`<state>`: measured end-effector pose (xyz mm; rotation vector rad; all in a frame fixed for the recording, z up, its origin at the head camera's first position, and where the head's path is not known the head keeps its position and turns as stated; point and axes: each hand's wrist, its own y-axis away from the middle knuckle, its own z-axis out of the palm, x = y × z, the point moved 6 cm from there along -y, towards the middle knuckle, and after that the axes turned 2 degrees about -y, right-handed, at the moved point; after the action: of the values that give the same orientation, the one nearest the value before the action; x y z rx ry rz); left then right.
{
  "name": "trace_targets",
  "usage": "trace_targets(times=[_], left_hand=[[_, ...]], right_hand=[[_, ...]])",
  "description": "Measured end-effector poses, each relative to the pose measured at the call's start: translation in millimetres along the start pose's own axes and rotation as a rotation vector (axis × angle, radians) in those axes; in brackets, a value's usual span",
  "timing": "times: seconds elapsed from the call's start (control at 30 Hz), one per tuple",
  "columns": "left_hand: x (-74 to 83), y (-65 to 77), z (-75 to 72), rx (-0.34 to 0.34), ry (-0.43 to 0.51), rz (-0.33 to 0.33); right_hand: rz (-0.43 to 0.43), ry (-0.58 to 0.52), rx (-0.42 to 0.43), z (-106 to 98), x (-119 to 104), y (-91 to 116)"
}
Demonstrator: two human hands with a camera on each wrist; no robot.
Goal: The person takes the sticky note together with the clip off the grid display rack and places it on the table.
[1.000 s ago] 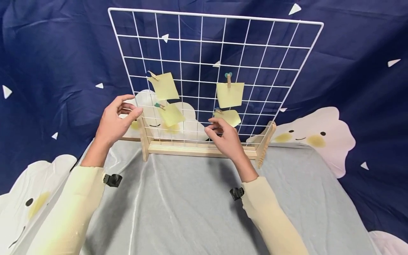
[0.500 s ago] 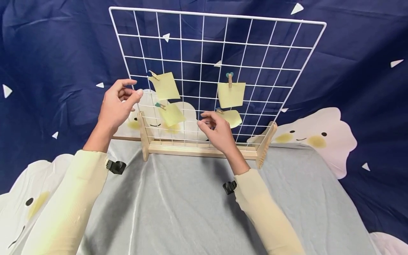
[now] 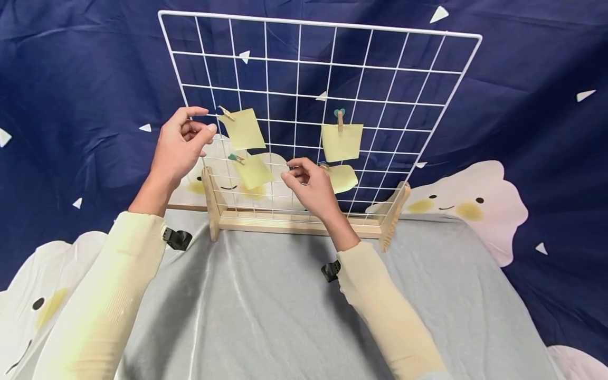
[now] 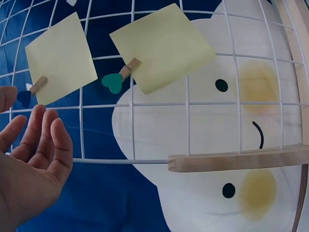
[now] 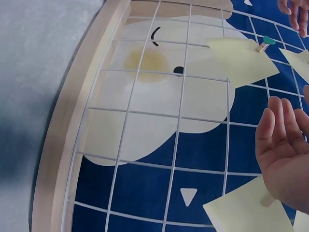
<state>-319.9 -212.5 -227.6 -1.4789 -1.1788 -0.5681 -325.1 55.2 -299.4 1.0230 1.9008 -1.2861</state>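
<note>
My left hand is at the left edge of a white wire grid, fingers loosely bent. Close to its fingertips is the upper left yellow sticky note, fastened by a wooden clothespin with a blue heart. Below hangs another yellow note, on a clothespin with a green heart. My right hand hovers before the grid, relaxed and holding nothing, beside the lower right note, whose clothespin it partly hides. Above that, an upper right note hangs from a green-heart clothespin.
A wooden base with two side feet holds the grid upright on a table covered in grey cloth. Behind it hangs a dark blue curtain with cloud faces and small white triangles.
My left hand has risen along the grid's left edge, from the lower note's height to the upper left note. My right hand has shifted left and slightly up. The notes stay put.
</note>
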Motion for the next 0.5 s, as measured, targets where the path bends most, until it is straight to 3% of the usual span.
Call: trace_targets(times=[0.5], left_hand=[[9.4, -15.0, 5.9, -0.029, -0.014, -0.002]], right_hand=[[0.031, -0.205, -0.003, 19.0, -7.6, -23.1]])
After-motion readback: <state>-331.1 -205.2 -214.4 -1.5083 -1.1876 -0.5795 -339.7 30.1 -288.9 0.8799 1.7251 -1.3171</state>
